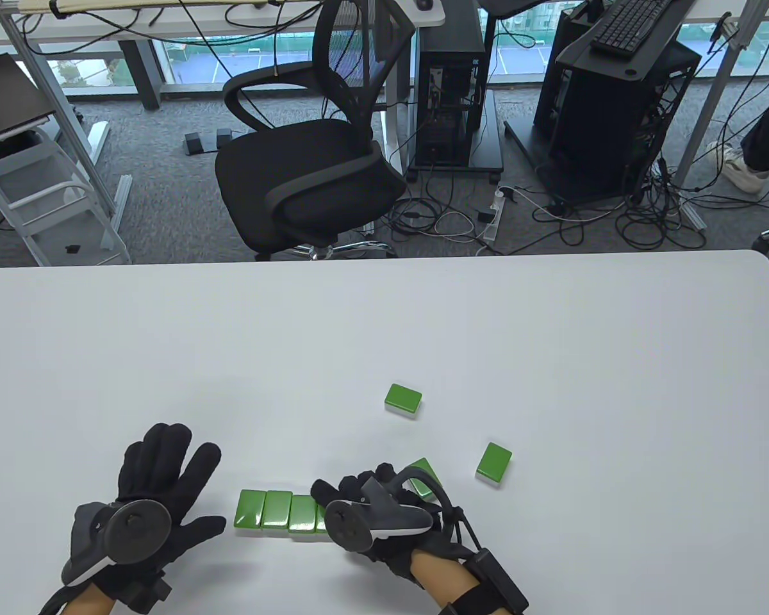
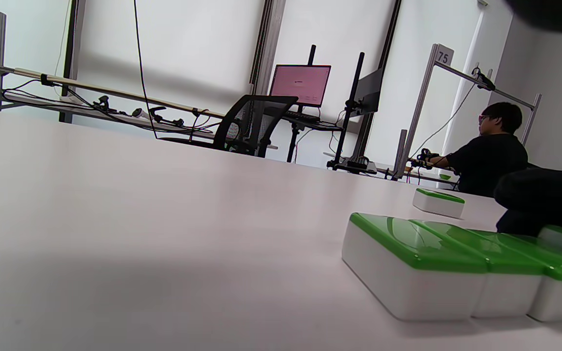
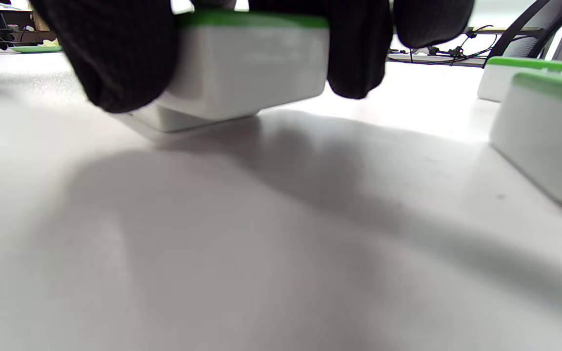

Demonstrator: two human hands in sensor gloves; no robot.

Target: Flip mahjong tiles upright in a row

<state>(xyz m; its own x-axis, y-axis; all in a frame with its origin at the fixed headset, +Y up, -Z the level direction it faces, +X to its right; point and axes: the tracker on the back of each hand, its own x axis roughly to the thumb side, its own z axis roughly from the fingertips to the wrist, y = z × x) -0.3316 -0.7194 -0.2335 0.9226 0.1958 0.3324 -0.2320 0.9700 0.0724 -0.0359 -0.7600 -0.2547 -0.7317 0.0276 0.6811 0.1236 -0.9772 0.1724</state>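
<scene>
right grip (image 1: 372, 512) pinches a tile (image 3: 247, 63), hiding the row's (image 1: 275, 510) end.

Left hand (image 1: 150, 496) lies flat, fingers spread; right hand (image 1: 375, 512) curls, fingers pinching.

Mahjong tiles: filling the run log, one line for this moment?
left hand open, flat | right hand grips tile | row lying green-up
</scene>
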